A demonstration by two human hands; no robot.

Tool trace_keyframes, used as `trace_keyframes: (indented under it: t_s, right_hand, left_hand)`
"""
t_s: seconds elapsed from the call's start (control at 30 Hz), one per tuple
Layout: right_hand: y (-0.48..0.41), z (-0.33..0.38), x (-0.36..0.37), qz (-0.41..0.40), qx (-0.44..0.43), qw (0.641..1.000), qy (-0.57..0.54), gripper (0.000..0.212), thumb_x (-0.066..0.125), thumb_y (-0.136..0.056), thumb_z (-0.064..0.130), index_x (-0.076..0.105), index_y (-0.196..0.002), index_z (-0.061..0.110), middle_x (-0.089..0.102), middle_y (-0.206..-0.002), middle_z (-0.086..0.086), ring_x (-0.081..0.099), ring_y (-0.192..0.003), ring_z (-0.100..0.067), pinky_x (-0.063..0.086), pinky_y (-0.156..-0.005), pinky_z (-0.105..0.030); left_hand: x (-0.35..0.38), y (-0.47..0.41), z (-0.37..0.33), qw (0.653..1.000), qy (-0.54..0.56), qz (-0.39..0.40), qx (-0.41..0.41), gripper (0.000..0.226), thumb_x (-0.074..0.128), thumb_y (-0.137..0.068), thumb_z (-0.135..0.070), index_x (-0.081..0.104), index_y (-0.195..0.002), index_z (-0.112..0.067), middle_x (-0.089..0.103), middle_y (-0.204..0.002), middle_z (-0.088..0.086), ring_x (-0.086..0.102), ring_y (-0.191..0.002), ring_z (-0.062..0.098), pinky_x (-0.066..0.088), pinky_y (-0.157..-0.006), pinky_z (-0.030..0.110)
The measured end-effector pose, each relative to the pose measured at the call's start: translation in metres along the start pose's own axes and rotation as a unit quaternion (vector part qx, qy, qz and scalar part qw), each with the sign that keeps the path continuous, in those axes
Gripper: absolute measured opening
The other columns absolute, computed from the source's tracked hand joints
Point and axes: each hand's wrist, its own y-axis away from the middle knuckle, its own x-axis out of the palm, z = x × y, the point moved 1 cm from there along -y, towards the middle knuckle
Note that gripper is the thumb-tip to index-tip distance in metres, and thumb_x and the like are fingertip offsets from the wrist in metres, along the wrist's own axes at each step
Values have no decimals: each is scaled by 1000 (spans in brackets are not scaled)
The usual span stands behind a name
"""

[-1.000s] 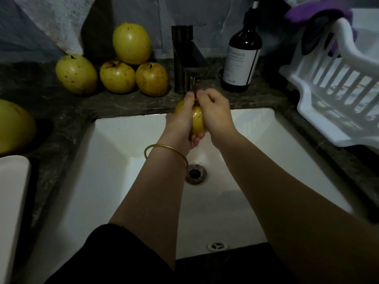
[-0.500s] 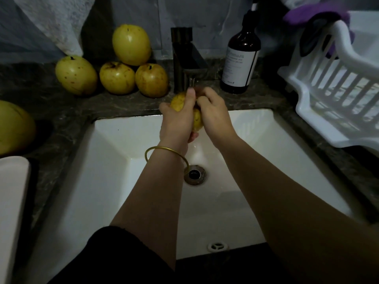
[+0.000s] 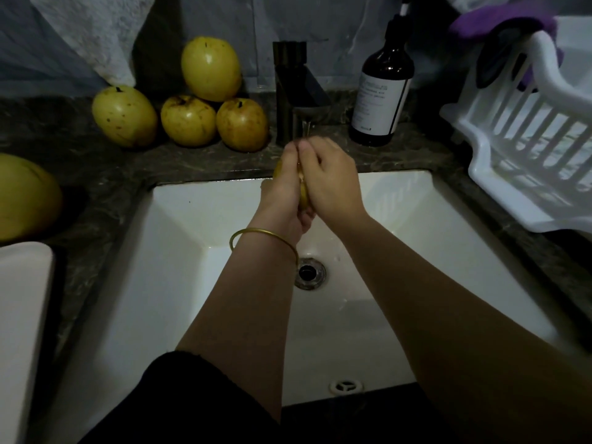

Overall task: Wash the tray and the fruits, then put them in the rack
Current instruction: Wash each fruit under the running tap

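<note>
My left hand (image 3: 283,193) and my right hand (image 3: 331,179) are cupped together around one yellow fruit (image 3: 303,197) over the white sink (image 3: 179,238), right under the dark tap (image 3: 296,91). Only thin slivers of the fruit show between the palms. A thin stream of water runs from the spout onto my fingers. Several more yellow fruits (image 3: 189,118) sit on the dark counter behind the sink at the left, and another (image 3: 27,197) lies at the far left. The white rack (image 3: 525,136) stands at the right. A white tray (image 3: 22,331) edge shows at the lower left.
A brown pump bottle (image 3: 381,88) stands right of the tap. A purple cloth (image 3: 499,20) hangs over the rack's far rim. The drain (image 3: 309,272) lies below my hands. A pale towel (image 3: 93,30) hangs on the wall at upper left.
My hands have turned around the fruit under the tap, and the right hand now covers more of it, so less yellow shows than before.
</note>
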Motion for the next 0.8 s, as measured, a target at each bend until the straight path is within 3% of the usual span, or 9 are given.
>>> trace_keyframes:
  t_s: [0.07,0.17,0.3,0.37,0.43,0.5,0.6,0.7,0.8]
  right_hand:
    - [-3,-2,-4,21,81,996,-42,22,44,-99,25,64,-98,16,60,-98,-4,56,-94,-17,46,-85,-37]
    - [-5,-5,-9,58,200,970,-128,14,53,-93,37,60,-92,25,61,-100,-3,59,-97,-21,49,-92,-46]
    - [-4,-7,-12,80,359,853,-370,40,60,-87,49,59,-112,19,63,-116,-12,65,-101,-29,55,-86,-45]
    - [-4,-8,-11,99,367,826,-416,41,59,-85,53,59,-107,18,65,-115,-15,67,-100,-31,53,-90,-46]
    - [-2,-10,-11,117,376,805,-444,55,60,-81,59,56,-114,14,63,-117,-17,69,-97,-31,47,-100,-50]
    - [-1,-10,-12,128,381,795,-454,61,58,-81,60,51,-122,15,60,-121,-16,70,-93,-30,48,-99,-49]
    - [-1,-8,-12,107,371,801,-457,48,56,-86,55,56,-115,17,61,-119,-15,67,-100,-29,51,-95,-47]
    - [-2,-9,-12,43,383,801,-459,37,49,-91,50,59,-108,18,64,-109,-15,65,-99,-30,53,-90,-45]
    - [-3,-12,-14,-21,418,797,-435,23,41,-95,41,54,-91,23,60,-94,-9,61,-85,-25,53,-78,-39]
  left_hand:
    - [1,-1,0,999,-36,-20,-14,68,47,-81,-73,58,-115,-15,56,-71,2,47,-36,6,34,-36,11]
    - [0,1,0,997,-59,-21,-56,73,46,-78,-77,58,-112,-14,57,-75,5,43,-28,7,32,-35,9]
    - [-3,9,-3,988,67,30,-135,71,47,-76,-76,58,-102,-11,61,-81,8,38,-28,7,28,-32,8]
    - [-6,12,-4,975,133,59,-170,74,46,-74,-76,60,-100,-8,63,-78,10,36,-28,7,26,-33,7]
    - [-7,14,-3,958,179,96,-204,76,44,-74,-76,62,-92,-4,63,-67,10,36,-28,7,21,-36,7]
    - [-8,15,-3,946,207,117,-218,79,41,-75,-77,64,-86,-2,61,-61,9,35,-28,7,19,-36,8]
    - [-7,16,-3,963,150,101,-201,83,34,-78,-78,63,-80,-1,61,-58,10,37,-31,7,23,-36,9]
    - [-1,13,-4,990,42,39,-132,75,29,-88,-69,60,-88,-1,65,-59,16,53,-44,15,38,-47,15]
    - [3,6,-9,995,-77,-40,-56,48,39,-98,-45,57,-110,-2,66,-74,12,59,-39,25,43,-30,19]
